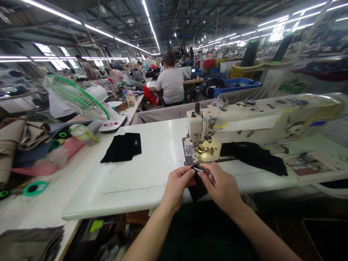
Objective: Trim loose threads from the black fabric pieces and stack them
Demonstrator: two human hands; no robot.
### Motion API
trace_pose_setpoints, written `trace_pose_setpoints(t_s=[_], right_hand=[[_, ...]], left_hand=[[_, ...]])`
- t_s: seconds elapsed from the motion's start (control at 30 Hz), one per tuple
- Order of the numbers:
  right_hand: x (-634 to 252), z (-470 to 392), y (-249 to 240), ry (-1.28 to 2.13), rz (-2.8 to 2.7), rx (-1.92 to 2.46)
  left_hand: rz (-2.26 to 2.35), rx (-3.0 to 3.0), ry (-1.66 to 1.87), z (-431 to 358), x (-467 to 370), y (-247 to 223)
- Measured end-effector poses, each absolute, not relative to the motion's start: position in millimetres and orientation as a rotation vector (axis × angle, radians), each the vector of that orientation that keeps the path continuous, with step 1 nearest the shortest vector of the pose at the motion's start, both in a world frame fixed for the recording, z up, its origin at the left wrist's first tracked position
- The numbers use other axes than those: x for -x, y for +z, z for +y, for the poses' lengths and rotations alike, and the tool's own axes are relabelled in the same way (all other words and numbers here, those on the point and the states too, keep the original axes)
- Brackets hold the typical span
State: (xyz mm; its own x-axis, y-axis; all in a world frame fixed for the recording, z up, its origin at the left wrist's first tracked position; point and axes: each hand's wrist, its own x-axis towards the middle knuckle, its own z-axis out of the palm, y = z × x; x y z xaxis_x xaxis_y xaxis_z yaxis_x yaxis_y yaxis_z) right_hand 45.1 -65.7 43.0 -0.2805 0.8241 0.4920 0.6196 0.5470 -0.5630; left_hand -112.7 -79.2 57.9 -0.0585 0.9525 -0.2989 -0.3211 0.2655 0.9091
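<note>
In the head view, my left hand (181, 183) is closed, with thumb and forefinger pinching the upper edge of a small black fabric piece (198, 190). The cloth hangs down over the table's front edge. My right hand (221, 184) is closed around a small tool with a bright metal blade (199, 168) and a dark pinkish handle; its exact kind is hard to make out. The blade lies at the fabric's top edge, between both hands. Just beyond my fingers stands a sewing machine (201, 127), its needle area lit. Both hands are apart from it.
Black fabric pieces lie left (122, 148) and right (251, 156) on the white table (152, 163). A green-rimmed fan (81, 98) stands back left, near fabric rolls (12, 145). A parts tray (310, 165) sits right. Ahead, a person (171, 81) sits facing away.
</note>
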Motion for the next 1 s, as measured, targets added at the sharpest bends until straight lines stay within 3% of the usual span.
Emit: trace_pose_setpoints(t_s=[0.6,1.0], right_hand=[[-48,-64,41,0.302,-1.938,1.155],[-44,-66,33,0.532,-1.845,1.188]], left_hand=[[1.201,-0.753,1.197,-79,108,56],[1.29,-0.911,1.242,-79,106,60]])
